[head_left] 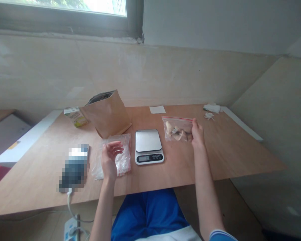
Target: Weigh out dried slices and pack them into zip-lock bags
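My right hand (197, 132) grips the right end of a clear zip bag (177, 129) with a red seal strip along its top. Several pale, beige pieces show through the plastic; I cannot tell their kind. Over a stack of clear zip bags (124, 154), my left hand (111, 157) hovers with fingers apart and slightly curled, holding nothing. Between the two hands sits a white kitchen scale (148, 142) with a bare metal plate. The digits on its display are too small to read. Behind the left hand stands an opened brown paper bag (111, 113).
A phone-like device (75, 169), blurred, lies at the left with a white cable (69, 201) running over the front edge. A small carton (76, 117), a white paper (157, 109) and a tissue pack (212, 107) lie toward the wall. A power strip (70, 229) is below the table.
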Motion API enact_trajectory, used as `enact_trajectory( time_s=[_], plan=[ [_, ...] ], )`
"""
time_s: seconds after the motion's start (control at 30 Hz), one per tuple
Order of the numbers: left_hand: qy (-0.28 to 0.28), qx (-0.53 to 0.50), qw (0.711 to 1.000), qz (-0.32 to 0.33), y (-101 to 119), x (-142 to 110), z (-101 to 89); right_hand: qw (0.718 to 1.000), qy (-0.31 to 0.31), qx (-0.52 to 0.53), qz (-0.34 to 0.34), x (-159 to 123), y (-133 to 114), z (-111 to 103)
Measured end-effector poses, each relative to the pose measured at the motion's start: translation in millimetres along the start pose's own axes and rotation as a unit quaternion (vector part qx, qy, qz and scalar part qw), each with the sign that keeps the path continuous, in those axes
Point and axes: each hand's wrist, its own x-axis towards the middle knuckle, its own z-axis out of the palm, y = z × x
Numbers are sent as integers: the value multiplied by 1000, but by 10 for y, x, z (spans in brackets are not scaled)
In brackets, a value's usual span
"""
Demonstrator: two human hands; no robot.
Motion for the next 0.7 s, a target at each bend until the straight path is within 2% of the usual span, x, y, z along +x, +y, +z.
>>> enact_trajectory(
  time_s=[0.1,0.17,0.23,0.33,0.43,0.53,0.7],
  plan=[
    [25,-16,999,25,7,59,-61,993,-4,-114,-29,174,143,54],
    [56,9,997,59,6,104,-109,989,16,-139,-48,126,227,118],
    [95,68,988,104,5,168,-167,975,23,-190,-109,-6,299,198],
    [134,192,959,157,0,317,-255,921,-48,-305,-239,-234,389,324],
    [121,281,938,164,-36,531,-312,856,-152,-394,-298,-352,456,387],
    [100,326,926,166,-114,781,-336,823,-196,-427,-320,-280,497,311],
    [50,318,935,146,-259,1123,-373,823,-220,-410,-326,147,565,-56]
  ],
)
